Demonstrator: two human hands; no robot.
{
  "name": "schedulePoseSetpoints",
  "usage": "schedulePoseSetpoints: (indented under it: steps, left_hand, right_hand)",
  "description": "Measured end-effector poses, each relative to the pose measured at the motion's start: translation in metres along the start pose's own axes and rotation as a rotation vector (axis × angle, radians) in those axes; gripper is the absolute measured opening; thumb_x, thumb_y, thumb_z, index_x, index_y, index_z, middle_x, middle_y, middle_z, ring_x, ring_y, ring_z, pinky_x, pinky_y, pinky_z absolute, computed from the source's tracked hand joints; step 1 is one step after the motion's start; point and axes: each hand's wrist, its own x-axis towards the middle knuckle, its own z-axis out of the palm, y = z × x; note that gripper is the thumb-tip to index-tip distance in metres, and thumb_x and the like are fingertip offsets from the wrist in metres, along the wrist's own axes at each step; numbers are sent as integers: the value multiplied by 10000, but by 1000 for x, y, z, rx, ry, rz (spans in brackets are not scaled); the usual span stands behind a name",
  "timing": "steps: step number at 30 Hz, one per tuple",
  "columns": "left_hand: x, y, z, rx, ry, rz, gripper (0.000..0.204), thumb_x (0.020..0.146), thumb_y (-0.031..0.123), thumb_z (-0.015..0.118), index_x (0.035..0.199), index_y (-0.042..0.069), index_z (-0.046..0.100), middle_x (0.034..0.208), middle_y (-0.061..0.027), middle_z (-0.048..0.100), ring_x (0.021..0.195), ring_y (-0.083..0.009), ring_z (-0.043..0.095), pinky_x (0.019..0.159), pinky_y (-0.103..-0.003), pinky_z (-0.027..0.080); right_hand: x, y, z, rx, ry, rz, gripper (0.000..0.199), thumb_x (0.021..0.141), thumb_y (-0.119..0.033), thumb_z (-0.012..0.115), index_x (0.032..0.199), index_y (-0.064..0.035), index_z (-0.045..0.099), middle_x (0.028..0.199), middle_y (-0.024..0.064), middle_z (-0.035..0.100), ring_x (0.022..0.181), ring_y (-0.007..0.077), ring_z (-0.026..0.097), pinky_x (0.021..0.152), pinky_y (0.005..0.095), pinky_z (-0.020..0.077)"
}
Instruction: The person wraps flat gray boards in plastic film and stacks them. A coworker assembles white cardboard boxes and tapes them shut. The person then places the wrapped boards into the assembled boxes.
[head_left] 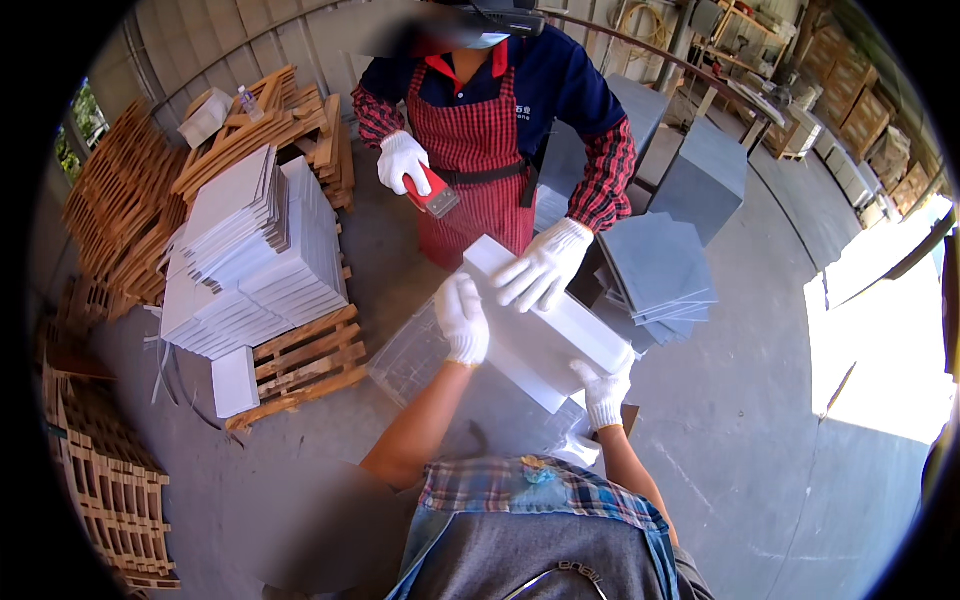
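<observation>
A long white box (545, 335) lies slantwise in front of me, over a stand wrapped in clear plastic (415, 350). My left hand (462, 318), in a white knit glove, is closed on the box's left side. At the near right end my gloved right hand (604, 390) grips the box, thumb on its side; its other fingers are partly hidden. Across from me a co-worker in a red checked apron (470, 140) rests one gloved hand (545, 265) on top of the box. Their other hand holds up a red hand tool with a grey metal front (436, 195), exact kind unclear.
Left stands a pallet (310, 365) with stacked white boxes (265, 300). Beyond it are piled wooden pallets (125, 205); more stacked pallets (115, 490) rise at lower left. Grey slabs (660, 265) lie to the right of the co-worker, near large grey blocks (708, 175).
</observation>
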Motion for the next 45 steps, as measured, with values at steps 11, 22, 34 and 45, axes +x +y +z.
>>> schedulePoseSetpoints:
  steps: [11, 22, 34, 45]
  left_hand:
    - [-29, 122, 56, 385, -892, 820, 409, 867, 438, 647, 1029, 62, 646, 981, -101, 642, 994, -291, 575, 970, -468, 389]
    - [-29, 120, 76, 483, -893, 864, 357, 885, 450, 606, 835, 103, 671, 810, -86, 680, 814, -258, 629, 878, -418, 420]
    - [-27, 119, 81, 432, -877, 752, 357, 841, 435, 644, 804, 81, 651, 832, -115, 665, 869, -283, 598, 939, -466, 413]
    - [-21, 133, 86, 390, -912, 689, 348, 836, 418, 656, 876, 73, 646, 912, -113, 639, 945, -298, 599, 1025, -501, 397]
  right_hand:
    - [1, 9, 7, -73, -25, 29, 781, 736, -400, 855, 1321, -48, 475, 1227, 147, 619, 1113, 294, 630, 954, 386, 507]
    - [5, 11, 4, -114, -40, 32, 820, 695, -420, 873, 1329, -88, 471, 1260, 127, 608, 1146, 294, 620, 958, 395, 495]
    - [35, 160, 5, -321, -869, 522, 844, 787, -582, 755, 1375, -32, 500, 1340, 199, 574, 1230, 305, 583, 1004, 411, 474]
    - [39, 242, 65, 1060, -829, 1209, 475, 986, -369, 540, 1337, -52, 581, 1248, 176, 663, 1062, 303, 654, 917, 445, 528]
